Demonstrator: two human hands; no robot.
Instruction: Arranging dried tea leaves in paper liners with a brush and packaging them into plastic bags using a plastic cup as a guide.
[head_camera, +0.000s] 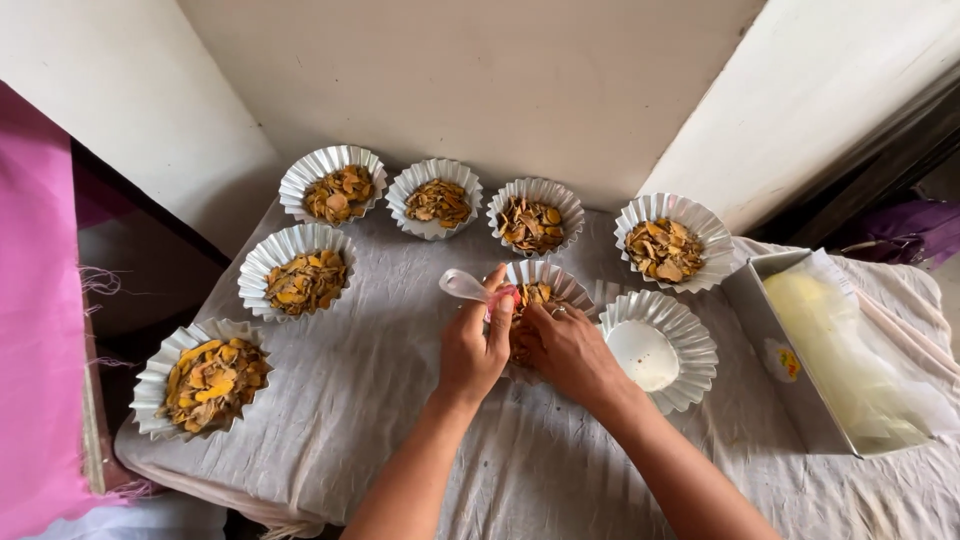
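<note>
A: Where are your hands just now?

B: Both meet over the middle foil cup (545, 275) on the grey cloth (400, 400). Your left hand (473, 350) has its fingers pinched round a small clear plastic spoon (463, 285). Your right hand (570, 350) is curled, fingertips down among the dried orange slices (532, 293) in that cup; whether it actually grips a slice I cannot tell, as the knuckles hide it.

A: Which way does the spoon lie from your fingers?

B: Its bowl sticks out up and to the left of your left thumb, away from the cup. The long axis runs slantwise, from the bowl at upper left down toward your fingertips, where a bit of pink shows at the pinch. So the cup sits just right of your left fingers and directly under your right ones.

A: Which hand is nearer the slices?

B: Your right, touching them. The left is just beside the rim.

A: And round about?

B: A foil cup with white powder (643, 355) lies just to the right of your right wrist. Six more cups of slices (305, 280) ring the table's far and left sides. An open box with a yellow bag (830, 340) stands at the right edge, well apart.
</note>
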